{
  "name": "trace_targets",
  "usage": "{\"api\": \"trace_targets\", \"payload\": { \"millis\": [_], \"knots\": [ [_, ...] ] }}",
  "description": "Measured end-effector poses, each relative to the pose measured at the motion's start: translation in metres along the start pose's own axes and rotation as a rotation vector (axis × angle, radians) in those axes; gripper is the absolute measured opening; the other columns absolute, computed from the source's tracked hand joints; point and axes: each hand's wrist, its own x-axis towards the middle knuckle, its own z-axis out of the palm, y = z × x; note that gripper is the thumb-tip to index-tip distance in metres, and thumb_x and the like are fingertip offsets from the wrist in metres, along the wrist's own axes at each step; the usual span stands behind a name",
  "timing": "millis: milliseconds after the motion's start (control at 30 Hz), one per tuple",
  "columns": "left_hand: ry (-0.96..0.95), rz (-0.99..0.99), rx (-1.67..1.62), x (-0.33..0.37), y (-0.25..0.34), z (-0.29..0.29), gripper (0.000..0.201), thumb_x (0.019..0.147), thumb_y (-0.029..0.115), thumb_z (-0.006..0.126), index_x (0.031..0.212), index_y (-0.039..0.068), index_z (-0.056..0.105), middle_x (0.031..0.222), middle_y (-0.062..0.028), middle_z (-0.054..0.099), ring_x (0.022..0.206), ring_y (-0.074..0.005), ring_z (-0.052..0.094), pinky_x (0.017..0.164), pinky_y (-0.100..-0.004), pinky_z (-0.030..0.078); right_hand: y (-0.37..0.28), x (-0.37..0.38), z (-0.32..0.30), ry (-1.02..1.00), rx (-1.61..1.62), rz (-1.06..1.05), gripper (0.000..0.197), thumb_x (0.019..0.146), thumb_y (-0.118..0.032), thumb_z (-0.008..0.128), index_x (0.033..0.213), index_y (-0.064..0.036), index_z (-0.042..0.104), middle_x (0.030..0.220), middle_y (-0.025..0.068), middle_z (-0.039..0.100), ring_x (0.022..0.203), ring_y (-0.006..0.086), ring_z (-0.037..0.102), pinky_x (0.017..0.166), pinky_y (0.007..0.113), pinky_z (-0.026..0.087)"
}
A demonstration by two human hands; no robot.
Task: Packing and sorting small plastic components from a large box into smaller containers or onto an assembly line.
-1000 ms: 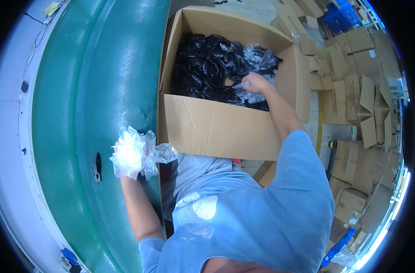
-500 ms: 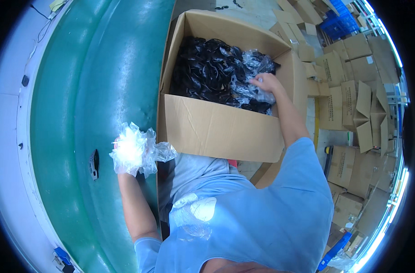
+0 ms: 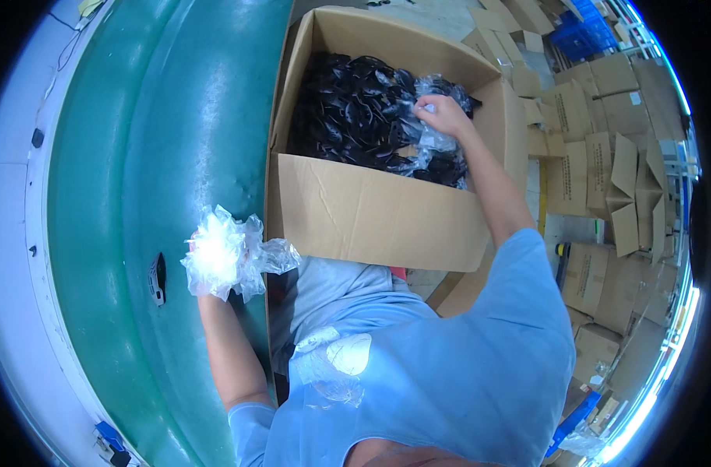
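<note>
A crumpled bunch of clear plastic bags (image 3: pixel 246 253) is in my left hand (image 3: pixel 193 243), held over the green bench. The plastic hides most of that hand's fingers, and its middle is washed out by glare. My right hand (image 3: pixel 444 114) reaches into the open cardboard box (image 3: pixel 387 214), its fingers pinched on clear plastic film (image 3: pixel 435 140). Under and beside the film lies a heap of black curved plastic parts (image 3: pixel 351 109). One similar black and grey part (image 3: pixel 158 279) rests on the bench, left of my left hand.
The green bench surface (image 3: pixel 168 156) runs along the left, with a white ledge (image 3: pixel 40 257) beyond it. Stacked and folded cartons (image 3: pixel 570 183) fill the right side. A blue crate (image 3: pixel 581 35) stands at the far right.
My right hand has moved up and slightly left within the box, pulling at the film, and more black parts show beside it. My left hand stays nearly still with its plastic bags.
</note>
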Motion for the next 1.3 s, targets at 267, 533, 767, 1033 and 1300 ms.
{"api": "trace_targets", "payload": {
  "millis": [267, 533, 767, 1033, 1300],
  "knots": [
    [-0.009, 0.016, -0.046, -0.002, -0.015, 0.009, 0.057, 0.069, 0.04, 0.075, 0.113, 0.007, 0.062, 0.109, -0.0168, 0.063, 0.1, -0.0351, 0.059, 0.085, -0.0466, 0.048, 0.006, 0.009, -0.042, 0.188, 0.64, -0.04, 0.022, 0.085, -0.028, 0.07, 0.088, -0.0057, 0.072, 0.083, 0.0053, 0.071, 0.08, 0.0134, 0.064, 0.076, 0.028, 0.05],
    [0.021, -0.008, -0.057, -0.004, -0.019, 0.006, 0.051, 0.071, 0.033, 0.078, 0.112, 0.007, 0.063, 0.106, -0.0127, 0.065, 0.098, -0.0288, 0.062, 0.085, -0.0422, 0.051, 0.038, -0.029, -0.008, -0.317, 0.165, 0.082, 0.028, 0.083, -0.035, 0.072, 0.088, -0.0073, 0.072, 0.083, 0.0078, 0.07, 0.081, 0.0196, 0.065, 0.074, 0.032, 0.051],
    [-0.015, -0.121, -0.595, -0.006, -0.001, -0.007, 0.045, 0.076, 0.037, 0.073, 0.112, 0.011, 0.064, 0.107, -0.0083, 0.066, 0.096, -0.0278, 0.063, 0.084, -0.0423, 0.051, 0.055, -0.053, 0.048, -0.643, -0.444, -0.101, 0.032, 0.079, -0.037, 0.069, 0.091, -0.0071, 0.072, 0.093, 0.0178, 0.07, 0.089, 0.0356, 0.066, 0.081, 0.043, 0.051],
    [0.065, 0.209, 0.15, -0.006, -0.03, 0.005, 0.056, 0.076, 0.042, 0.076, 0.117, 0.008, 0.058, 0.103, -0.0048, 0.062, 0.089, -0.0186, 0.059, 0.077, -0.0333, 0.049, 0.033, -0.038, -0.003, -0.153, 0.476, 0.052, 0.027, 0.083, -0.034, 0.067, 0.086, -0.0075, 0.069, 0.08, 0.0112, 0.068, 0.071, 0.0248, 0.062, 0.066, 0.038, 0.048],
    [0.077, 0.258, 0.156, 0.001, -0.008, 0.0, 0.067, 0.076, 0.042, 0.082, 0.122, 0.003, 0.052, 0.098, -0.0015, 0.059, 0.081, -0.0086, 0.056, 0.07, -0.0233, 0.048, 0.013, -0.014, -0.014, -0.496, -0.308, -0.175, 0.038, 0.081, -0.046, 0.071, 0.083, -0.0081, 0.071, 0.082, 0.0148, 0.07, 0.078, 0.0311, 0.066, 0.073, 0.038, 0.051]
  ]
}}
